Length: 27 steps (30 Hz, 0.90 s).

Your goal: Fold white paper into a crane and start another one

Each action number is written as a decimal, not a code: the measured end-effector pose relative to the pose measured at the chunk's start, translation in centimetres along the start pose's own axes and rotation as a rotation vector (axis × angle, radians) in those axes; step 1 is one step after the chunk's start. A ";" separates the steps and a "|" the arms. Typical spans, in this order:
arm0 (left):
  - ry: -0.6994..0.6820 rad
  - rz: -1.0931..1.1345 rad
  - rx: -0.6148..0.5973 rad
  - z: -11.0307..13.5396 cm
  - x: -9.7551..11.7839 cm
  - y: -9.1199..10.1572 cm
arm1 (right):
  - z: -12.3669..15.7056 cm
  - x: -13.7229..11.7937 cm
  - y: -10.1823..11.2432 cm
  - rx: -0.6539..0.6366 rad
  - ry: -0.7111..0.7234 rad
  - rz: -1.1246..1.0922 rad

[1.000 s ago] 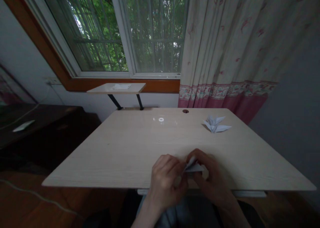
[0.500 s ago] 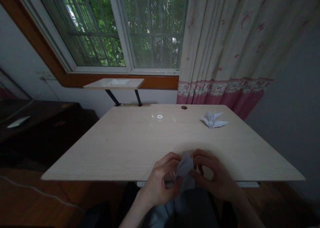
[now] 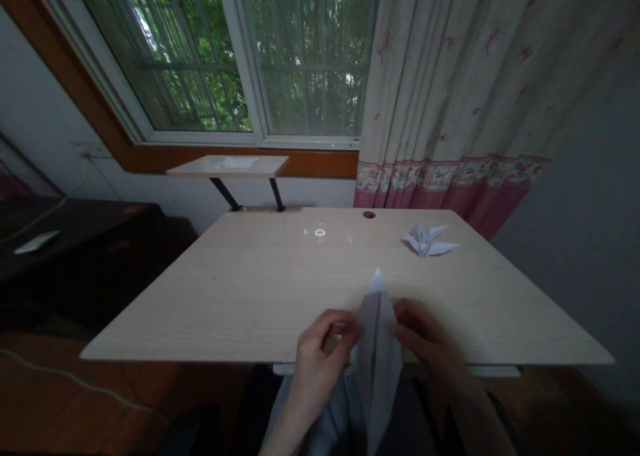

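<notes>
A folded sheet of white paper [image 3: 379,356] stands between my hands at the table's front edge, long and narrow with a pointed top and a slit down its middle. On its left edge, my left hand [image 3: 325,349] pinches it between thumb and forefinger. My right hand [image 3: 425,336] grips the right edge with closed fingers and is slightly blurred. The paper's lower point hangs over my lap. Farther off on the right lies a folded paper crane [image 3: 427,240], its several points spread out.
The pale wooden table [image 3: 240,296] has a round cable hole [image 3: 369,215] at the back. A small raised shelf [image 3: 190,169] at the back left carries some white paper [image 3: 240,163]. A dark cabinet [image 3: 100,236] with a phone [image 3: 37,243] stands at the left.
The paper has gone from compact and folded over in my fingers to a long, upright shape. My hands have moved slightly apart, to its two side edges. The crane has not moved.
</notes>
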State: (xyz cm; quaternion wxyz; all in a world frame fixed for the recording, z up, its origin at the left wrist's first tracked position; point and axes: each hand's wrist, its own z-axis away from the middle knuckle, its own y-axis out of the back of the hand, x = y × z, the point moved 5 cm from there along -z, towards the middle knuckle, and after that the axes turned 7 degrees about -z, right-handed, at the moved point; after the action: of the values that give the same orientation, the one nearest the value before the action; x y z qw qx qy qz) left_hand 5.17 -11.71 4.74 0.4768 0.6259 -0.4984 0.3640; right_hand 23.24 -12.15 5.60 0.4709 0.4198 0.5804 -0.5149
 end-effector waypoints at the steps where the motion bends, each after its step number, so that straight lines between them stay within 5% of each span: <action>1: -0.008 -0.005 -0.003 0.1 0.1 -0.3 | 0.1 0.4 -0.2 0.052 -0.008 -0.045; 4: 0.041 0.050 0.021 0.2 0.1 -0.8 | 0.3 1.7 -1.0 0.143 -0.026 -0.147; 9: 0.174 0.177 0.094 0.4 -0.4 -1.0 | 0.3 2.6 -1.9 0.111 -0.002 -0.293; 18: -0.121 0.028 0.459 1.4 -0.2 -0.4 | -0.2 3.9 -3.2 0.255 -0.118 -0.444; 24: 0.140 0.205 0.354 0.6 -1.0 -1.2 | -1.0 3.8 -3.1 0.213 -0.091 -0.399; 27: 0.081 0.215 0.342 0.4 -1.0 -1.2 | -1.3 3.6 -3.0 0.218 -0.083 -0.437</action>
State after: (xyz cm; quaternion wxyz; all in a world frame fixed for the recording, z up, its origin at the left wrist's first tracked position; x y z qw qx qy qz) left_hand 6.07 -11.74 3.44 0.3414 0.6258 -0.4738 0.5170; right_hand 19.42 -11.26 2.77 0.3239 0.3112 0.5787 -0.6807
